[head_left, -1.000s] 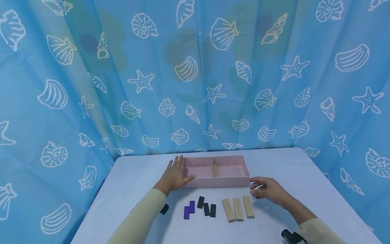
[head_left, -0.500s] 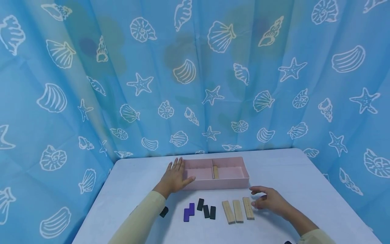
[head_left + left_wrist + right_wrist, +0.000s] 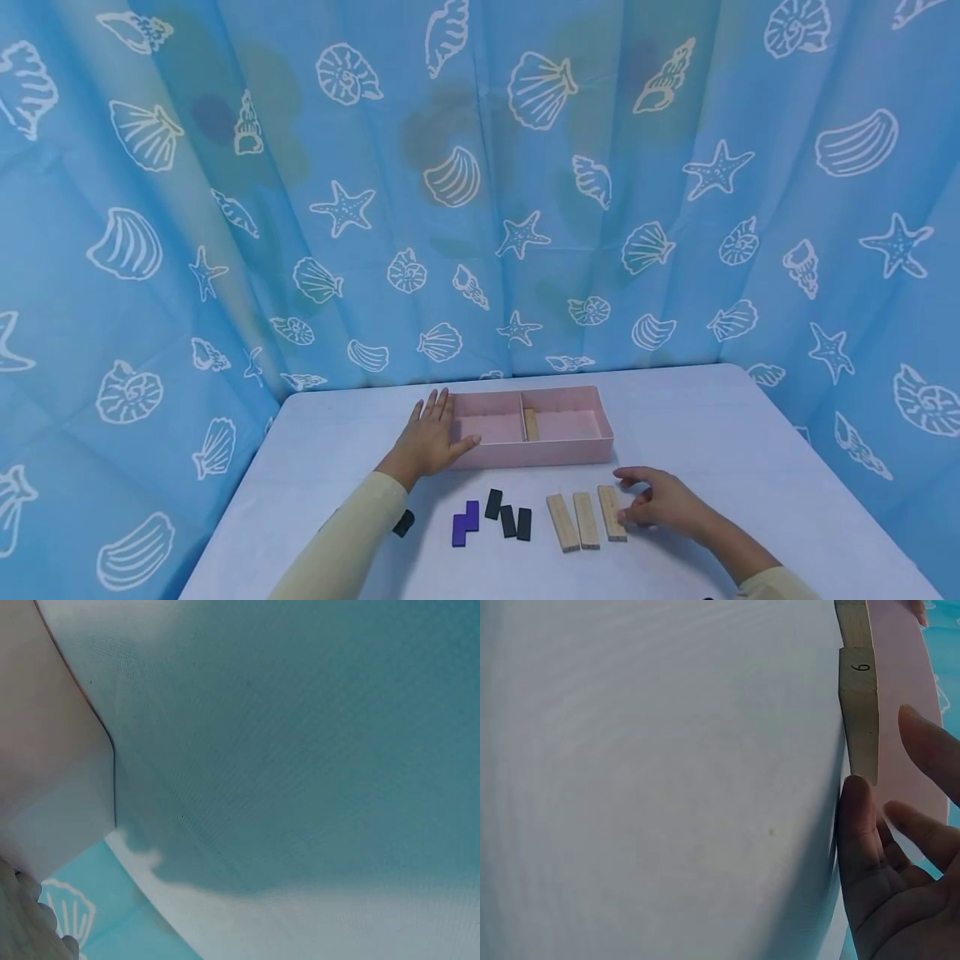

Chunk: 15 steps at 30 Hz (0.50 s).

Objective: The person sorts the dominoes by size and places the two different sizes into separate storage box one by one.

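A pink two-compartment box (image 3: 540, 454) stands toward the back of the table. My left hand (image 3: 426, 437) rests on its left end, fingers straight and thumb over the front rim. Three plain wooden blocks lie in front of the box. At the rightmost wooden block (image 3: 611, 510) is my right hand (image 3: 663, 502), its thumb right at the block's side and its index finger held apart above. In the right wrist view the thumb tip (image 3: 857, 791) meets the end of a wooden block (image 3: 861, 724), and the other fingers stand away from it.
Another wooden block (image 3: 531, 423) leans beside the divider in the right compartment. Two purple blocks (image 3: 465, 523) and three black blocks (image 3: 507, 521) lie left of the wooden ones. A blue shell-patterned curtain (image 3: 480, 208) hangs behind the table (image 3: 675, 400).
My right hand has come down from beside the box's front right corner to the rightmost wooden block. The left hand has stayed on the box's left end.
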Motion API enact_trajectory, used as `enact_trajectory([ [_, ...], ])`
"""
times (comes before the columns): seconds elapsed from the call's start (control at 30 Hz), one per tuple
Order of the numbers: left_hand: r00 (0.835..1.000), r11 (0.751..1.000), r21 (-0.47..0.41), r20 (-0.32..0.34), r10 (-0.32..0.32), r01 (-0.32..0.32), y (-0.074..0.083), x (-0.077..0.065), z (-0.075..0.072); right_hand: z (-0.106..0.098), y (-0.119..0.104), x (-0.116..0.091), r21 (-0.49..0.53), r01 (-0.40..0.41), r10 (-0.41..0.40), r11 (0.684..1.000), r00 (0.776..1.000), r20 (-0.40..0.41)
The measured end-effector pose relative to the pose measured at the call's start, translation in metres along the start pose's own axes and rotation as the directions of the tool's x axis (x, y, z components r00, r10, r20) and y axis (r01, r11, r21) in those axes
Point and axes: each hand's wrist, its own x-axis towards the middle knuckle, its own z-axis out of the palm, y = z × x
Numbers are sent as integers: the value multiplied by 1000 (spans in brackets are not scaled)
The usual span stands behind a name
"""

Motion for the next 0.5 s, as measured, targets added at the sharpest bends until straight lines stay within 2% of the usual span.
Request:
enact_trajectory([
  [0.5, 1000, 1000, -5, 11, -7, 7, 1, 0, -1, 2, -2, 0, -82, 0, 4, 997, 999, 52],
])
